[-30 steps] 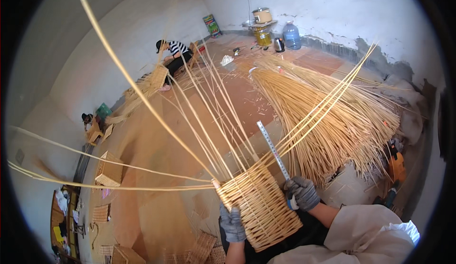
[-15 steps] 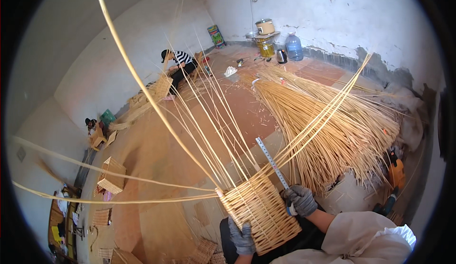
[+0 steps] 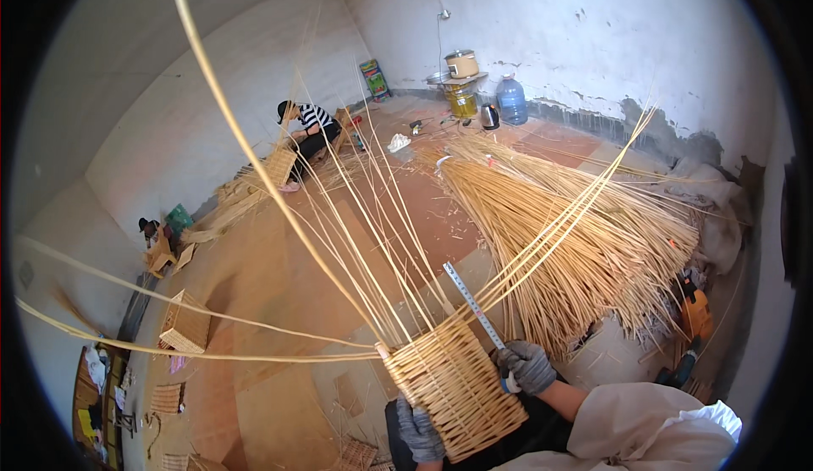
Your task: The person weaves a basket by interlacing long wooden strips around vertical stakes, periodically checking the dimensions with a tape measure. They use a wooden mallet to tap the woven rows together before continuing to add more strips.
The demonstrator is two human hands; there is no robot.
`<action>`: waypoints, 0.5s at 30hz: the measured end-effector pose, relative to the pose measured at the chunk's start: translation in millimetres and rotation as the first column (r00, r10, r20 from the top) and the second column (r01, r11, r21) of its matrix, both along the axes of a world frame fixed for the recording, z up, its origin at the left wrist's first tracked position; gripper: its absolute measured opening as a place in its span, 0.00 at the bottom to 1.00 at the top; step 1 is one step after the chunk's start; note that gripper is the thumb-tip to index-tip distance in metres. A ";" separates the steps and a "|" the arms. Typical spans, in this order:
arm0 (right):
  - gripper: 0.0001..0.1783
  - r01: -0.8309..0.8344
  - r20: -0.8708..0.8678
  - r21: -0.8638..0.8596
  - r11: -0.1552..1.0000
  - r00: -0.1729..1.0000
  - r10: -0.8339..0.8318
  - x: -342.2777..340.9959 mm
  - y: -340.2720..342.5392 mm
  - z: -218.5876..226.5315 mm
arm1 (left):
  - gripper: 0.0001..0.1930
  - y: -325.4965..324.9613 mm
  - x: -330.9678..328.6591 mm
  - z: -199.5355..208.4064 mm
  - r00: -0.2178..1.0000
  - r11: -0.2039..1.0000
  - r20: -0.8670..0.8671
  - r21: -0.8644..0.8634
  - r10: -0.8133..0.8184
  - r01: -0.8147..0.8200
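Note:
A half-woven wicker basket rests tilted on my lap, with long bare willow rods rising and fanning out from its upper edge. My left hand, in a grey glove, grips the basket's left side, its fingers partly hidden behind the weave. My gloved right hand is closed around a tape measure at the basket's right side. The tape's blade sticks out up and to the left, past the basket's upper right corner. The tape's case is mostly covered by my fingers.
A large bundle of rods lies on the floor to the right. An orange power tool stands beyond it. A co-worker in stripes sits at the far left, another person farther left. A woven basket sits on the left floor.
The view has shifted slightly, so the room, basket and hands sit a little further left and lower. The tape stays extended in my right hand, and both grips look the same.

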State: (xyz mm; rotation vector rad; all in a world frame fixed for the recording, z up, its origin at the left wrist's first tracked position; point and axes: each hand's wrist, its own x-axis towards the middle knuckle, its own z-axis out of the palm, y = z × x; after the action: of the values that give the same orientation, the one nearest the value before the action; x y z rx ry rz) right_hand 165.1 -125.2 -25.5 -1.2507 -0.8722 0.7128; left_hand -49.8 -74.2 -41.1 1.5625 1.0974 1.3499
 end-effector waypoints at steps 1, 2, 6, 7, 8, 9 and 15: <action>0.07 0.028 0.043 -0.042 0.999 0.999 -0.026 -0.4 0.2 1.5 | 0.22 0.0 0.5 3.0 1.000 1.000 -0.007 0.005 -0.022 0.022; 0.07 -0.007 0.015 -0.013 1.000 1.000 0.007 -0.8 0.5 3.5 | 0.22 -0.4 0.4 6.1 1.000 0.999 -0.019 0.030 0.016 -0.015; 0.08 0.003 0.108 0.026 1.000 0.994 -0.006 -3.6 -0.8 12.0 | 0.25 -3.1 -0.5 17.5 0.997 1.000 -0.068 -0.021 0.020 -0.022; 0.08 0.008 0.100 -0.003 1.000 0.995 -0.007 -4.3 -1.4 13.4 | 0.26 -4.2 -0.7 19.4 0.996 1.000 -0.086 0.012 0.010 -0.009; 0.08 0.014 0.090 -0.035 0.999 0.996 -0.011 -4.5 -2.1 14.3 | 0.26 -5.0 -0.7 20.8 0.996 1.000 -0.081 0.013 0.022 -0.021; 0.08 0.026 0.110 -0.004 1.000 0.994 -0.025 -4.5 -1.8 14.2 | 0.26 -5.7 -0.4 21.4 0.997 1.000 -0.069 0.000 0.019 -0.019; 0.10 0.110 0.302 -0.068 0.992 0.950 -0.085 -2.3 2.6 1.3 | 0.26 -1.0 1.4 16.9 0.996 0.999 -0.085 -0.050 -0.008 0.004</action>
State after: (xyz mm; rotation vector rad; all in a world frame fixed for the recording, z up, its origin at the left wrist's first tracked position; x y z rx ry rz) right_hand 162.7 -122.5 -24.2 -1.4920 -1.0261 0.4912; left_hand -48.3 -75.1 -24.2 1.5982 1.1688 1.2522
